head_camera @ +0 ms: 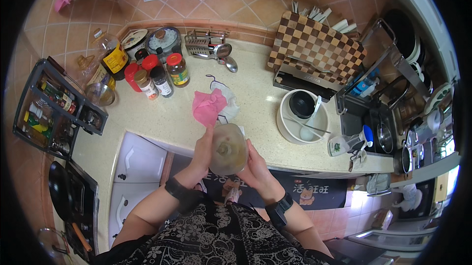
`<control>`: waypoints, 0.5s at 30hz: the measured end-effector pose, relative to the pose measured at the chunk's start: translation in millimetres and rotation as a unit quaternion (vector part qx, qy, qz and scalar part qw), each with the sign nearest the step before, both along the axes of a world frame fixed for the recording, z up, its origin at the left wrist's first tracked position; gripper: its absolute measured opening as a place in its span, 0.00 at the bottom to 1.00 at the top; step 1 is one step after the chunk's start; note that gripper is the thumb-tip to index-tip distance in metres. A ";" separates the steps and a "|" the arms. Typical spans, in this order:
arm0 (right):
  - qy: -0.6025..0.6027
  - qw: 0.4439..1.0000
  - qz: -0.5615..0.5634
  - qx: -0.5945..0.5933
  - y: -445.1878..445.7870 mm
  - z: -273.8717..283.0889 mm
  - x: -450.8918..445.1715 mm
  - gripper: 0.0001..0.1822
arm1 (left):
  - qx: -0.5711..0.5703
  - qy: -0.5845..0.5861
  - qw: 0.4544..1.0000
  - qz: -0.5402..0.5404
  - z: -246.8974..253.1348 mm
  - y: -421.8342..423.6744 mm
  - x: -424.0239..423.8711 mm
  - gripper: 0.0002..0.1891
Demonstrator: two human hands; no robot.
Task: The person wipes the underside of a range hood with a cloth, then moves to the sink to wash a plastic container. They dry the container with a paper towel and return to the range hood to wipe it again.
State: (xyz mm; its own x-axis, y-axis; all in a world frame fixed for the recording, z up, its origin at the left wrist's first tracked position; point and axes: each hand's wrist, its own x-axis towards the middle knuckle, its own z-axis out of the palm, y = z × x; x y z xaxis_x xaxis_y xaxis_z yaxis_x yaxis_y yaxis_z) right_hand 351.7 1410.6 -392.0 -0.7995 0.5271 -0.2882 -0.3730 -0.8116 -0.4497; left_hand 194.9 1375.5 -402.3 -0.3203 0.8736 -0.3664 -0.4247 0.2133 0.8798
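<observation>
Between my two hands is a cloudy translucent plastic container (236, 165), held above the counter's front edge. My left hand (202, 154) grips its left side and my right hand (257, 171) its right side. A small greenish lump shows in the container's middle; what it is, I cannot tell. Just beyond the container, a crumpled pink cloth (207, 108) lies partly over a white cloth (230, 104) with a dark edge. To the right stands a white basin (283, 127), holding a black bowl (301, 105), a white ladle (315, 112) and chopsticks.
Seasoning jars (161, 82) and bottles stand at the back left, near a box grater (199, 45). A checkered cutting board (313, 45) leans in a rack behind the basin. A spray bottle (341, 144) sits by the sink (352, 112). A wok (61, 191) rests on the left stove.
</observation>
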 end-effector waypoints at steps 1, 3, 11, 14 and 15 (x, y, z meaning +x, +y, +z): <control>0.009 1.000 -0.001 -0.014 0.8 -1.0 1.3 0.32 | 0.019 0.024 1.000 0.003 -0.7 0.7 0.7 0.29; 0.027 0.999 -0.003 -0.040 3.6 -3.6 4.7 0.32 | 0.040 0.068 0.996 0.028 2.3 2.6 3.9 0.27; 0.072 0.993 -0.024 -0.093 10.2 -19.3 14.5 0.36 | 0.195 0.512 0.807 -0.221 22.6 -1.4 -13.9 0.61; 0.053 0.994 -0.034 -0.093 9.1 -11.3 10.7 0.36 | 0.176 0.569 0.766 -0.242 29.2 0.3 -10.9 0.68; 0.050 0.994 -0.037 -0.095 8.4 -10.4 8.8 0.36 | 0.167 0.547 0.785 -0.238 29.2 1.2 -9.8 0.68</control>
State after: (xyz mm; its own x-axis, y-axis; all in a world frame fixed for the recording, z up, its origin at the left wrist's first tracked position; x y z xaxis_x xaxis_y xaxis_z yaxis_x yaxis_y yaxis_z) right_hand 360.5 1419.0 -402.4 -0.7897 0.5296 -0.3097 -0.4700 -0.8467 -0.2494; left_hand 185.1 1376.7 -373.1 0.1078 0.9786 0.1751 0.6823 -0.2009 0.7030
